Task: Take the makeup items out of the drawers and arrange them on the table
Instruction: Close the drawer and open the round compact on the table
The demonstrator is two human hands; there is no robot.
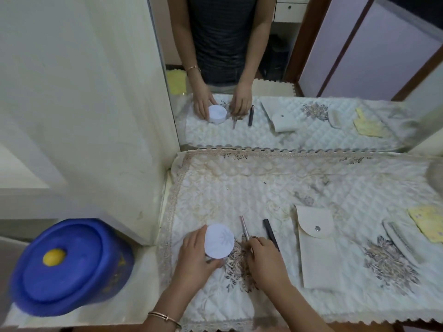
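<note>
Head view: I'm mid-placement, left hand (194,256) curled round the white jar (220,240), right hand (266,258) seemingly pinching the slim pink tube (244,227); next, release both neatly aligned.

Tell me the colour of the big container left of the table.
The container is blue with a yellow knob; head view.

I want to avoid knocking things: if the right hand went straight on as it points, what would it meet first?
Likely nothing near: the right hand points along the tube it pinches, just right of the jar, over cloth to the mirror. The jar is close, so a brush is possible.
</note>
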